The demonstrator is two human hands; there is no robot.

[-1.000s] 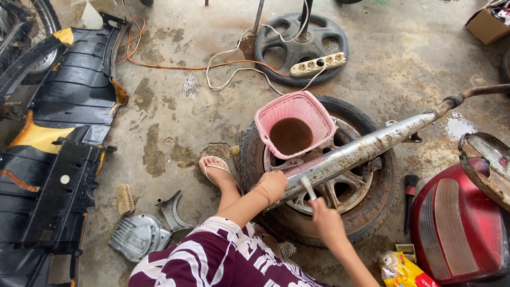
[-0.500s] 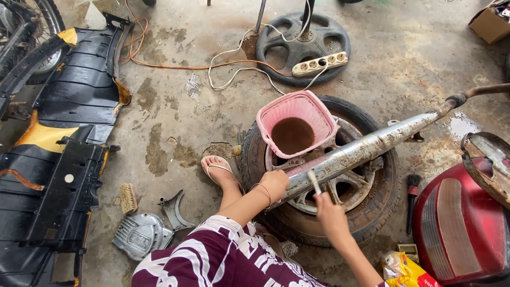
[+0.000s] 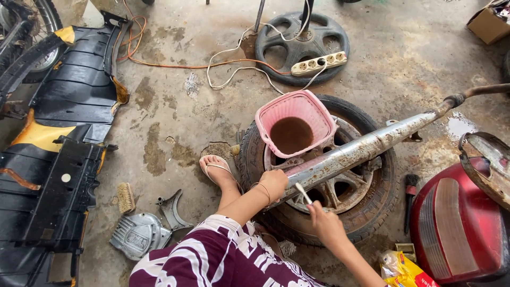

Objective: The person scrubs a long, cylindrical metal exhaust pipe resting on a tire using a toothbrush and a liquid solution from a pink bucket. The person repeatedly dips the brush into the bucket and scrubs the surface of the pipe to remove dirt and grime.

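Head view: our left hand [image 3: 275,183] grips the rusty exhaust pipe [image 3: 366,149], which lies across the wheel [image 3: 340,180] beside the pink basket [image 3: 295,127]. Our right hand [image 3: 326,226] pinches a small brush [image 3: 303,193]; since a second ago its tip has crept closer to the pipe, so scrubbing continues.

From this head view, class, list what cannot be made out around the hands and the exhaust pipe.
- Head view: the working end of the small pale-handled tool in the right hand is too small to identify.
- The near end of the rusty exhaust pipe is covered by the left hand.
- The pipe's far end leaves the right edge.
- The pink basket hides part of the wheel.
- The red panel is cut off at the right edge.
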